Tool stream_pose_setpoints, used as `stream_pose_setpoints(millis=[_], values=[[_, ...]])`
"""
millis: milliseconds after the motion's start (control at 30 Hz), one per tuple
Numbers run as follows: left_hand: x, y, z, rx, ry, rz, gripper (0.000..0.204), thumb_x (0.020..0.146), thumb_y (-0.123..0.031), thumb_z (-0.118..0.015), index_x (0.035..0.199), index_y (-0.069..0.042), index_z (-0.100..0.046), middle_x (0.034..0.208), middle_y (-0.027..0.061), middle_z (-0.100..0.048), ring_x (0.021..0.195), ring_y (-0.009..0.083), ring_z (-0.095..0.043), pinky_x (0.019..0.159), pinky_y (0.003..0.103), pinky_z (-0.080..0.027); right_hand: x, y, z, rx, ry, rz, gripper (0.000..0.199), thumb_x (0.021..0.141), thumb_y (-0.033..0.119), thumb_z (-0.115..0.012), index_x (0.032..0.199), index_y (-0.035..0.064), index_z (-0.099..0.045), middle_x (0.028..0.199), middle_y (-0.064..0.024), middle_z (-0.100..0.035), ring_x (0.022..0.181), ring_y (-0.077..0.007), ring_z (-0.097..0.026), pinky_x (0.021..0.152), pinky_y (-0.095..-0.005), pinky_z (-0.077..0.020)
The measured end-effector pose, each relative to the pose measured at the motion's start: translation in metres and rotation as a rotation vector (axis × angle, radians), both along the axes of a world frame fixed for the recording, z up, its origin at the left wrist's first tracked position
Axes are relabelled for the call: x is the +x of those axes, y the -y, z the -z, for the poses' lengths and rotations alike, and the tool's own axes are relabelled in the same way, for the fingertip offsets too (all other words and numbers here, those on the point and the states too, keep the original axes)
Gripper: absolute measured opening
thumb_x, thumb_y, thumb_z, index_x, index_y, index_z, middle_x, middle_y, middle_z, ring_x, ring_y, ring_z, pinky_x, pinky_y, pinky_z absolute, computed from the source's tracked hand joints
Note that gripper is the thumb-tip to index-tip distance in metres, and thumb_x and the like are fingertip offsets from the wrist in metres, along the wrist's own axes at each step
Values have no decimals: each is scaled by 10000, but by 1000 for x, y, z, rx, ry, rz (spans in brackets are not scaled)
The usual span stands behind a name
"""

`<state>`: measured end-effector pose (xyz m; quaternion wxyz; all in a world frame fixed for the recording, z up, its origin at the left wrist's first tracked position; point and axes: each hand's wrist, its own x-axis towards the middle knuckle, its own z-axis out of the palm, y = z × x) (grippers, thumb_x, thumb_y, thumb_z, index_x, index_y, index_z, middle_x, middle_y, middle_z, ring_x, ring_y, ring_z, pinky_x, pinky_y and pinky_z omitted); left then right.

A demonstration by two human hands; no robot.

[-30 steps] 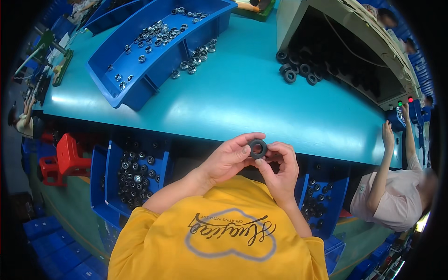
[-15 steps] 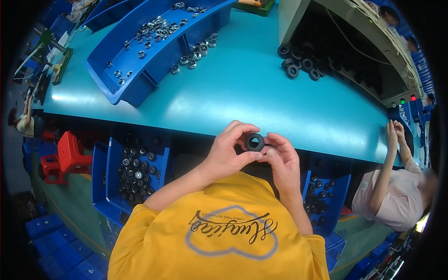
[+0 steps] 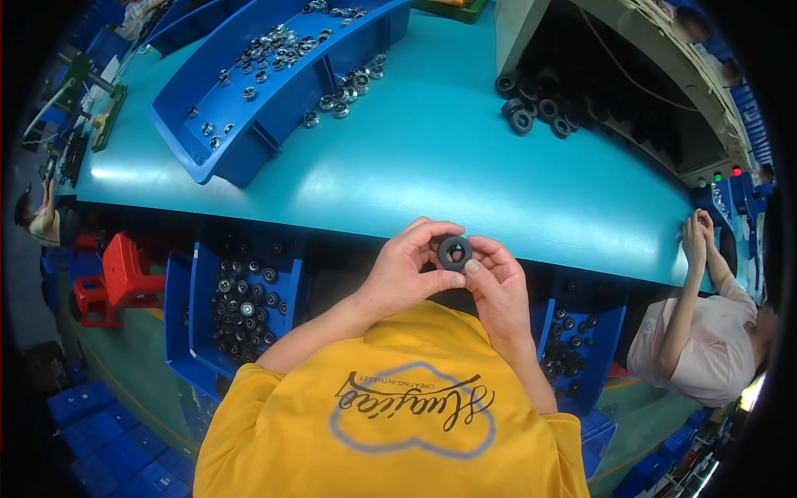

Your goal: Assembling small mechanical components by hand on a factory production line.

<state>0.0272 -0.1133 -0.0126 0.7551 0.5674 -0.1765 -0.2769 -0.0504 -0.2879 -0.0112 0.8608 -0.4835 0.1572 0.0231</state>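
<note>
Just in front of the bench's near edge, a black rubber ring, like a small tyre, is held upright with its open hole facing up toward me. My left hand grips its left side with curled fingers and the thumb stretched below it. From the other side, my right hand pinches the ring, its thumb tip pressed at the lower right rim. A bit of skin shows through the hole. Fingers behind the ring are partly hidden.
On the turquoise bench stands a blue bin with shiny metal hubs; several lie beside it. Black rings spill from a beige machine. Blue crates of assembled wheels sit below both sides. A co-worker sits at right.
The right thumb has moved up from below onto the ring's lower right rim, and the right hand has drawn slightly leftward. The ring has tilted a little to face me more.
</note>
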Motion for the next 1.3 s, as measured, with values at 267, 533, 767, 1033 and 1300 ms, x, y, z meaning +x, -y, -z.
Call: stream_pose_setpoints(millis=[267, 533, 767, 1033, 1300], values=[[2, -9, 1, -63, -56, -68, 543, 855, 56, -816, 1348, 29, -590, 1216, 46, -573, 1156, 159, -632, 1021, 319, -547, 12, -5, -1, -56, 59, -86, 336, 1019, 63, -660, 1333, -31, -587, 1181, -104, -670, 1068, -161, -667, 907, -325, -601], [12, -46, -5, -122, -54, -293, 476, 892, 40, -788, 1316, 0, -577, 1247, 120, -655, 1089, 177, -685, 974, 314, -584, 124, -4, -5, -690, 198, -315, 273, 993, 121, -679, 1243, 11, -686, 1088, -114, -720, 937, -163, -705, 803, -325, -582], [9, -74, -13, -284, -129, -376, 458, 954, -27, -744, 1337, -53, -494, 1272, 239, -667, 959, 213, -740, 850, 342, -635, 253, -83, 6, -1286, 564, -248, 350, 866, 169, -797, 1194, 70, -723, 1068, -140, -719, 856, -279, -718, 782, -395, -586], [3, -87, -17, -248, -197, -370, 508, 965, -69, -748, 1390, -54, -470, 1263, 222, -669, 984, 212, -730, 878, 337, -627, 274, -104, 21, -1600, 628, -236, 338, 852, 197, -813, 1158, 84, -724, 1142, -167, -688, 922, -330, -715, 819, -435, -575], [9, -72, -10, -277, -275, -259, 542, 960, -92, -761, 1410, -48, -462, 1274, 203, -660, 1032, 213, -717, 919, 340, -615, 182, -35, -27, -359, 60, -357, 221, 1010, 107, -653, 1207, 9, -668, 1080, -109, -704, 939, -201, -714, 840, -316, -596]])
